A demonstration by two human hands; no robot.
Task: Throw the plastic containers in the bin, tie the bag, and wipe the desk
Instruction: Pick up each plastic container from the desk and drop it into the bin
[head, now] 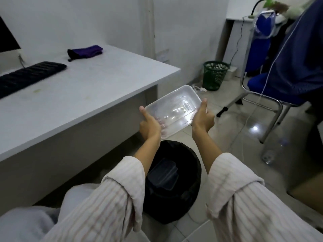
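Note:
I hold a clear rectangular plastic container (pixel 174 107) in the air with both hands, just past the desk's corner. My left hand (pixel 149 125) grips its near left end and my right hand (pixel 202 117) grips its right side, thumbs on the rim. Below my forearms stands a bin lined with a black bag (pixel 190 165), and another clear container (pixel 163 173) lies inside it. The grey desk (pixel 83 95) is to the left, with a folded purple cloth (pixel 86 51) near its far edge.
A black keyboard (pixel 29 75) and a monitor corner (pixel 7 41) sit at the desk's left. A green mesh basket (pixel 215 75) stands on the tiled floor by the wall. A blue chair (pixel 272 88) with metal legs, cables and a plastic bottle (pixel 269 155) are on the right.

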